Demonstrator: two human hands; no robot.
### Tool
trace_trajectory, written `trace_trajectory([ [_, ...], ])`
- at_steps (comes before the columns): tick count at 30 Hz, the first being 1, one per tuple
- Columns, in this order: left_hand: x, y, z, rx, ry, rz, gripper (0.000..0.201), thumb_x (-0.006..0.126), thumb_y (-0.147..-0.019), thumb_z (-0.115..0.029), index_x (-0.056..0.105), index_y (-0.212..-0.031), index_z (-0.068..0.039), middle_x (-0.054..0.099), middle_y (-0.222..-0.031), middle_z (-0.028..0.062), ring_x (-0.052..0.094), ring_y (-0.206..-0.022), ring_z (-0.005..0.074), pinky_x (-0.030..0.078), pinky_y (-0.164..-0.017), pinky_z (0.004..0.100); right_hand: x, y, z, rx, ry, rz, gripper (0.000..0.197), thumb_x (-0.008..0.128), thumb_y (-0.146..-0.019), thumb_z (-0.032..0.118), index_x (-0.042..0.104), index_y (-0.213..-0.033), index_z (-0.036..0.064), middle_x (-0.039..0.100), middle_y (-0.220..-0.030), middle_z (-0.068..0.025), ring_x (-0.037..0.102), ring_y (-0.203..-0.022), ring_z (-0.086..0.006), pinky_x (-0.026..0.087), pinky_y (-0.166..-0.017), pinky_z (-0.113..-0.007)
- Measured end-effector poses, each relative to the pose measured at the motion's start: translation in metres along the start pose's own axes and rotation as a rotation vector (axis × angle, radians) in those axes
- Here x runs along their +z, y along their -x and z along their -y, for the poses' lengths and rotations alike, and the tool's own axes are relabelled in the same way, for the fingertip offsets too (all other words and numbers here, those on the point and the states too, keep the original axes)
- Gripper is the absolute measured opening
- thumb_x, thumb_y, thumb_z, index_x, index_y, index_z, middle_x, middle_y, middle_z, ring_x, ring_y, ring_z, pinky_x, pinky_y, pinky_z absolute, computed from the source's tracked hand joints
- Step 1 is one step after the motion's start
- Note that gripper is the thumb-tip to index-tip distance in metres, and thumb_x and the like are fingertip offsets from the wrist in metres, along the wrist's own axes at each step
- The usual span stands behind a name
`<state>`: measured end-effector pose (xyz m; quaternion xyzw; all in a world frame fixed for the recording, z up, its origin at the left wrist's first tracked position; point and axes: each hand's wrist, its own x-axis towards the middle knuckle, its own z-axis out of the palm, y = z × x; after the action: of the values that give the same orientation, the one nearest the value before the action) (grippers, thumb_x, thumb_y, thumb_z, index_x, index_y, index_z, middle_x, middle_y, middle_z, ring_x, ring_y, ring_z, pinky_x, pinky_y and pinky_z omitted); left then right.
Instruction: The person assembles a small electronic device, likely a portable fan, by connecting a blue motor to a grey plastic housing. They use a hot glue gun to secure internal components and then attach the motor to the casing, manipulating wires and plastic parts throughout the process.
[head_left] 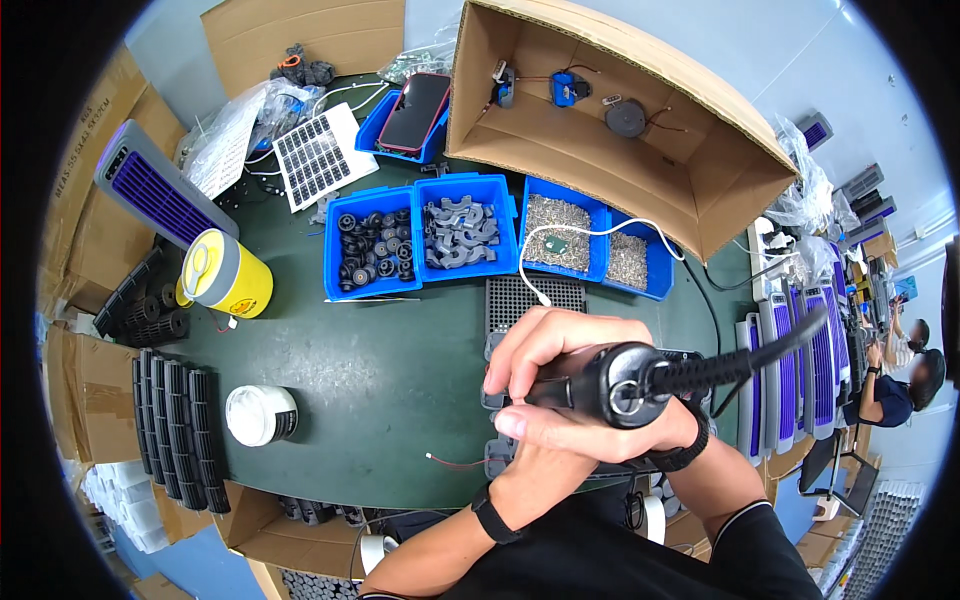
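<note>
My right hand (575, 345) is wrapped round a black electric screwdriver (615, 385), its fingers on the far side and its thumb on the near side. A ribbed cable leaves the tool's top toward the right. My left hand (545, 475) reaches under the right one, and its fingers are hidden there. Below both hands are dark grey plastic parts (498, 455), mostly covered. A thin red wire with a small white connector (431, 457) sticks out to their left. Just beyond my hands lies a black grid tray (535, 298).
Blue bins hold black wheels (375, 245), grey curved parts (460, 232) and screws (555, 225). Behind them stands an open carton (620, 140). To the left are a yellow-and-grey canister (228, 275), a white jar (262, 415) and black ribbed rollers (180, 430). Purple-grey housings (790, 360) stand at right.
</note>
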<state>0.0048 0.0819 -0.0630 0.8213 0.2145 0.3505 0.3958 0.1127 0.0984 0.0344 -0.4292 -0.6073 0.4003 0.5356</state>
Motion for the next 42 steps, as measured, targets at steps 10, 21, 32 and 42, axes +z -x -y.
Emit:
trace_trajectory([
  [10, -0.005, -0.007, -0.009, 0.033, -0.304, 0.280, 0.046, 0.069, -0.080, -0.005, 0.065, -0.125, 0.000, 0.063, -0.110, 0.0137, 0.062, -0.102, 0.0290, 0.045, -0.087, 0.0428, -0.030, 0.001, 0.011, -0.088, -0.042, -0.303, 0.023, 0.078, -0.084, 0.000, 0.059, -0.096, 0.0039, 0.068, -0.098, -0.0177, 0.067, -0.081, -0.0216, 0.059, -0.076, -0.037],
  [21, -0.102, 0.063, -0.004, -0.731, 0.101, 0.225, 0.055, 0.082, -0.093, -0.017, 0.058, -0.138, 0.005, 0.065, -0.128, 0.0207, 0.073, -0.093, 0.0276, 0.058, -0.075, 0.0362, -0.064, -0.001, -0.019, -0.082, -0.176, -0.545, 0.018, 0.078, -0.086, -0.004, 0.066, -0.098, -0.0004, 0.073, -0.098, -0.0157, 0.069, -0.085, -0.0189, 0.058, -0.076, -0.033],
  [32, -0.073, 0.077, 0.019, -0.792, 0.495, 0.131, 0.058, 0.081, -0.093, -0.005, 0.053, -0.143, 0.001, 0.061, -0.128, 0.0138, 0.068, -0.075, 0.0109, 0.056, -0.059, 0.0259, -0.067, 0.008, -0.030, -0.022, -0.142, -0.541, 0.020, 0.084, -0.085, -0.004, 0.067, -0.095, 0.0010, 0.075, -0.094, -0.0111, 0.072, -0.088, -0.0171, 0.060, -0.080, -0.033],
  [42, -0.065, 0.079, 0.022, -0.838, 0.580, 0.037, 0.052, 0.086, -0.087, -0.006, 0.062, -0.132, -0.001, 0.063, -0.071, -0.0034, 0.050, -0.056, 0.0002, 0.037, -0.050, 0.0204, -0.071, 0.007, -0.040, 0.007, -0.087, -0.541, 0.019, 0.085, -0.085, -0.001, 0.068, -0.094, 0.0017, 0.074, -0.092, -0.0084, 0.071, -0.086, -0.0143, 0.059, -0.079, -0.031],
])
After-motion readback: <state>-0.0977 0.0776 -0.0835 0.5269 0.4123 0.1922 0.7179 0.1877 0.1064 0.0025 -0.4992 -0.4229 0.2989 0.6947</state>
